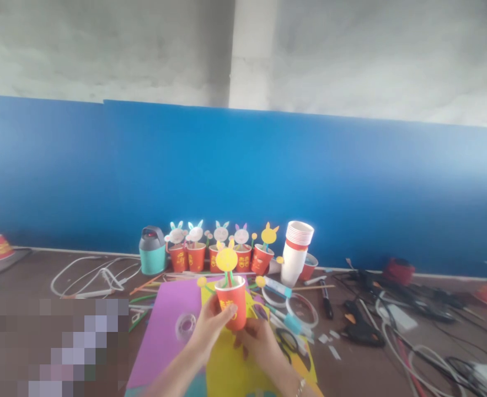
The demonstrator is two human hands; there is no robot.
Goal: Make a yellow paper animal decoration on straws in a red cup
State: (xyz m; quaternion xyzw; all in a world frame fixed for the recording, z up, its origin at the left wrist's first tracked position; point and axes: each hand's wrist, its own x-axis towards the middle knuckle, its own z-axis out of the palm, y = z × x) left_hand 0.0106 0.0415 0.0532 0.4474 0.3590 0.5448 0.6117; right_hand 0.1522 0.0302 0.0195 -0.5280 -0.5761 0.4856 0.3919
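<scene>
A red paper cup (238, 309) with yellow lettering is held upright, slightly tilted, above the coloured paper. My left hand (216, 320) wraps round its left side, thumb across the front. Out of the cup rises a yellow paper animal head (226, 259) with ears, on a green stem, with small yellow discs on arms at each side. My right hand (257, 339) is at the cup's bottom with its fingers curled together; whatever they pinch is hidden. Beneath both hands lie yellow paper (222, 366) and purple paper (160, 331), with a tape roll (186, 327) on the purple sheet.
Along the blue board stand several similar red cups with animal heads (196, 256), a teal lidded container (152, 253) and a stack of white cups (296, 251). To the right lie scissors (287, 342), a black glue gun (361, 331), a marker (326, 300) and tangled cables (417, 353).
</scene>
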